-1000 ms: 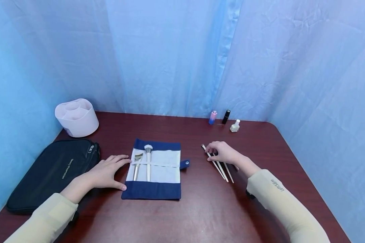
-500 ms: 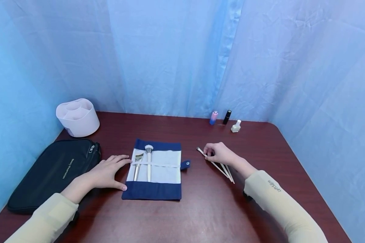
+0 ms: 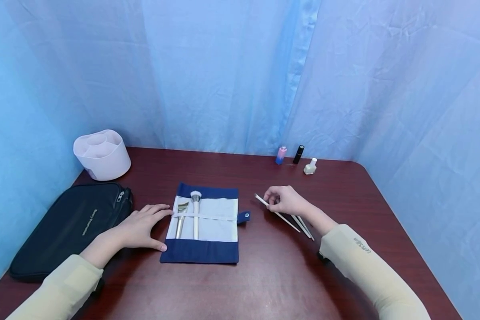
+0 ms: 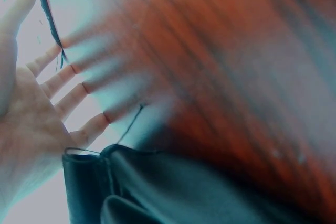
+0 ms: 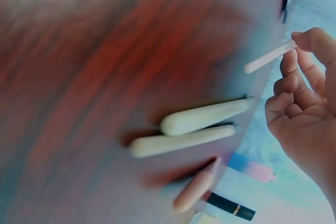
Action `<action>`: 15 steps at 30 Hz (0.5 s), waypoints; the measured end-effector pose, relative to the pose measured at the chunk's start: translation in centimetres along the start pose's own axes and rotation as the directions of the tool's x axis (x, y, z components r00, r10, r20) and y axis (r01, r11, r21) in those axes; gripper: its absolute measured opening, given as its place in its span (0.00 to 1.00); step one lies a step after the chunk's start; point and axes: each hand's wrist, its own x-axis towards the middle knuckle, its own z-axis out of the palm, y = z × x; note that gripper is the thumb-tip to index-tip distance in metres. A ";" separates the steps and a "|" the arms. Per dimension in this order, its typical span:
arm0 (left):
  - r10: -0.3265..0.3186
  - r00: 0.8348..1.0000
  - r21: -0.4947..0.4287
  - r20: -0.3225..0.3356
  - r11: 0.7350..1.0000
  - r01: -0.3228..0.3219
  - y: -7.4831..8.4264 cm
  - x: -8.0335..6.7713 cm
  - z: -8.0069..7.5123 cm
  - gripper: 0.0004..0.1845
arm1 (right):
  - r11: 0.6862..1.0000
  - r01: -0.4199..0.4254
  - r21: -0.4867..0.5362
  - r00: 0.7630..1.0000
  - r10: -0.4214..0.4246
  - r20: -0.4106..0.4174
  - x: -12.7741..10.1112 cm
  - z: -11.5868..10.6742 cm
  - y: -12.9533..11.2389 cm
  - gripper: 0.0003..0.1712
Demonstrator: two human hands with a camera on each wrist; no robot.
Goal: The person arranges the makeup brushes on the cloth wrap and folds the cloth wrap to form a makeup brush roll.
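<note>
Your right hand (image 3: pixel 285 200) has lifted one slim brush (image 3: pixel 264 202) off the table, pinching it; your left hand (image 3: pixel 141 226) stays flat, fingers straight, beside the brush roll (image 3: pixel 202 250).

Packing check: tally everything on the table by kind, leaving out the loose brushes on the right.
Brush roll: 1
Brushes in the roll: 2
Small bottles: 3
Black bag: 1
White holder: 1
Total: 8
</note>
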 end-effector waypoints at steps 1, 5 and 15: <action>-0.001 1.000 -0.001 0.000 1.000 0.001 0.0 0.0 0.0 0.52 | 1.000 0.000 0.006 1.000 0.000 -0.005 0.0 -0.1 -0.2 0.09; -0.007 1.000 -0.001 0.002 1.000 0.007 0.1 -0.1 0.0 0.52 | 1.000 -0.012 0.021 0.999 0.013 -0.033 0.3 -0.6 -1.1 0.10; 0.007 1.000 0.019 -0.017 1.000 -0.007 -0.1 0.0 0.3 0.52 | 0.984 -0.062 0.167 0.993 0.077 -0.084 0.7 -2.0 -4.0 0.13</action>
